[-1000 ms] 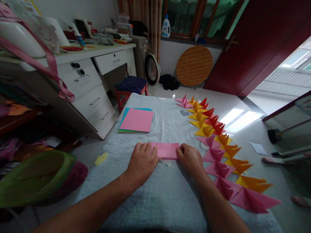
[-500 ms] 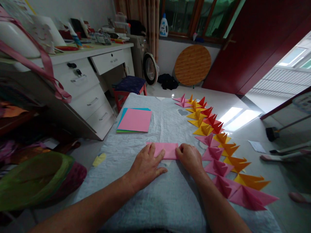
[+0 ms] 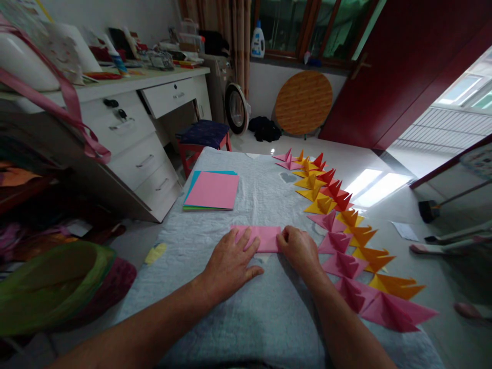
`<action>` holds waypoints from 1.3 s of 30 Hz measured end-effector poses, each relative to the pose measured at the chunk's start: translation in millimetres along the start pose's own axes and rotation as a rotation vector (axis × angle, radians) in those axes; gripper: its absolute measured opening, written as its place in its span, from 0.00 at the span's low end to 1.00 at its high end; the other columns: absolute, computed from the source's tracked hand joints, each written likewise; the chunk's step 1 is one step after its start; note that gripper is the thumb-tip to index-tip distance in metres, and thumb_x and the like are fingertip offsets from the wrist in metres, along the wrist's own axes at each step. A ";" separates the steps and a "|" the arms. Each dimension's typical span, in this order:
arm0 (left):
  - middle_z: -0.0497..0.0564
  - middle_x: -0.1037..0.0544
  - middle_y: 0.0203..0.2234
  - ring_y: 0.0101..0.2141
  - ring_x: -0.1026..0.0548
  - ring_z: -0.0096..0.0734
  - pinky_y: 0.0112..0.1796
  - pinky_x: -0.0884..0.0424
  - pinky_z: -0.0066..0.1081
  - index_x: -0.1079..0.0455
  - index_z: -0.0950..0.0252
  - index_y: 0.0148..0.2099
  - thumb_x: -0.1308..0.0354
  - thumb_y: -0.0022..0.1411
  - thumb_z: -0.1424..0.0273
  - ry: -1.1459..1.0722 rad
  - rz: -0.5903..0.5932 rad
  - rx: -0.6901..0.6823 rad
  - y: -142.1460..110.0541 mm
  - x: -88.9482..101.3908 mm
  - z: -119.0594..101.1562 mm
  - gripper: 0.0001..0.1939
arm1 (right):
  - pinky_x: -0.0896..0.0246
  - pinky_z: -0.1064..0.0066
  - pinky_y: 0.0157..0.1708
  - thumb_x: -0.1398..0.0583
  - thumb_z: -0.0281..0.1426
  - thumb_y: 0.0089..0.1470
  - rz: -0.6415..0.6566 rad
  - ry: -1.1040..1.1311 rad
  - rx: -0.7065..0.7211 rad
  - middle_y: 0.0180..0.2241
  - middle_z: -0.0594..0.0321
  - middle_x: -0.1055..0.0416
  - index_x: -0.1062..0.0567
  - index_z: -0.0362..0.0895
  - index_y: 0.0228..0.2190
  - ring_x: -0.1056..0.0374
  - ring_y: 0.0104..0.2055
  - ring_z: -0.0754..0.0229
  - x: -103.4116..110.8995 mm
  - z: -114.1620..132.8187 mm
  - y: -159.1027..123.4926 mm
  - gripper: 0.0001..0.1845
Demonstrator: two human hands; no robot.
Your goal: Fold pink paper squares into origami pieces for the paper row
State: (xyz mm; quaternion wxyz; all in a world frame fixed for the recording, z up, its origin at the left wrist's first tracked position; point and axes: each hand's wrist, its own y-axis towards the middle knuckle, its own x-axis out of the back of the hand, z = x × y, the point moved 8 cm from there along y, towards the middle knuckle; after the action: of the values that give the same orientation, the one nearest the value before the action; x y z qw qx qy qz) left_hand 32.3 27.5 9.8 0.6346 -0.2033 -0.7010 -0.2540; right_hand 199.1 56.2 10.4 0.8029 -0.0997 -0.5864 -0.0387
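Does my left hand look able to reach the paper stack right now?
Probably yes: only bare cloth lies between the left hand and the paper stack, though it rests on the folded pink paper.

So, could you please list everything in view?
Folded paper: one, pink, between the hands
Paper stack: one, pink on top, blue and green edges, far left of table
Folded figures: over a dozen; pink, yellow, orange, red; table's right side
Cloth-covered table: one, pale blue-grey, centre
Stool: one, red, dark blue seat, beyond table
Desk: one, white, left; clutter uncountable
Washing machine: one, grey, behind stool
Bottle: one, white, blue cap, windowsill
Round board: one, brown, below window
Door: one, dark red, right
Left hand: one, bare, on folded paper
Right hand: one, bare, at paper's right end
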 end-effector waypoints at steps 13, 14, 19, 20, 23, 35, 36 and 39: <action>0.69 0.37 0.64 0.64 0.38 0.56 0.61 0.39 0.47 0.41 0.67 0.68 0.42 0.62 0.48 -0.057 0.060 -0.042 0.3 -4.2 -3.0 0.41 | 0.43 0.71 0.42 0.44 0.20 0.61 0.051 -0.064 0.637 0.36 0.58 0.28 0.24 0.41 0.32 0.35 0.39 0.58 -9.1 55.0 -17.1 0.11; 0.69 0.38 0.65 0.65 0.39 0.56 0.61 0.39 0.48 0.42 0.67 0.68 0.41 0.61 0.47 -0.065 0.060 -0.043 -0.8 -4.5 -2.3 0.42 | 0.43 0.71 0.42 0.45 0.20 0.61 0.052 -0.089 0.630 0.36 0.58 0.28 0.24 0.41 0.32 0.35 0.39 0.58 -8.6 56.0 -17.8 0.11; 0.67 0.43 0.68 0.67 0.43 0.56 0.62 0.41 0.48 0.46 0.64 0.70 0.42 0.60 0.45 -0.096 0.112 -0.092 -11.2 -8.0 -0.5 0.45 | 0.43 0.71 0.43 0.47 0.21 0.64 0.028 -0.164 0.589 0.36 0.57 0.27 0.24 0.41 0.33 0.34 0.40 0.58 -6.9 60.0 -22.0 0.13; 0.68 0.43 0.68 0.67 0.43 0.56 0.62 0.42 0.48 0.46 0.64 0.70 0.41 0.59 0.45 -0.093 0.136 -0.103 -13.8 -8.5 -0.2 0.45 | 0.43 0.70 0.43 0.47 0.22 0.64 0.028 -0.175 0.583 0.36 0.57 0.27 0.25 0.41 0.33 0.34 0.40 0.58 -7.4 60.5 -22.3 0.13; 0.70 0.43 0.67 0.66 0.43 0.57 0.63 0.43 0.47 0.44 0.69 0.69 0.41 0.59 0.45 -0.068 0.190 -0.124 -22.3 -6.7 1.3 0.46 | 0.43 0.69 0.43 0.49 0.24 0.66 0.021 -0.202 0.546 0.38 0.57 0.28 0.25 0.42 0.34 0.34 0.41 0.57 -8.0 61.8 -21.9 0.14; 0.69 0.34 0.63 0.62 0.34 0.53 0.61 0.39 0.46 0.37 0.75 0.65 0.41 0.59 0.46 0.052 0.081 -0.102 -45.6 1.8 10.0 0.44 | 0.40 0.58 0.42 0.45 0.54 0.60 -0.112 -0.251 0.345 0.42 0.49 0.30 0.28 0.41 0.41 0.35 0.45 0.45 -7.1 88.6 -27.5 0.28; 0.69 0.33 0.62 0.62 0.33 0.54 0.61 0.38 0.46 0.36 0.76 0.65 0.40 0.59 0.46 0.062 0.064 -0.095 -46.6 2.0 9.7 0.44 | 0.40 0.57 0.43 0.45 0.55 0.59 -0.123 -0.250 0.339 0.42 0.48 0.30 0.28 0.41 0.41 0.35 0.45 0.45 -8.4 89.2 -27.1 0.29; 0.70 0.32 0.61 0.61 0.32 0.55 0.60 0.38 0.46 0.33 0.76 0.63 0.39 0.58 0.46 0.090 0.025 -0.077 -49.4 2.7 8.6 0.43 | 0.42 0.56 0.44 0.44 0.57 0.57 -0.131 -0.249 0.327 0.42 0.48 0.30 0.28 0.41 0.42 0.36 0.45 0.44 -12.0 87.2 -25.8 0.30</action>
State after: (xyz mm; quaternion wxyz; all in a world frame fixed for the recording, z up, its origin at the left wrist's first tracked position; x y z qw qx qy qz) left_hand -4.8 -6.3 7.1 0.6603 -0.2247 -0.6590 -0.2816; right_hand 109.4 48.3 27.4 0.7255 0.0662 -0.6848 0.0173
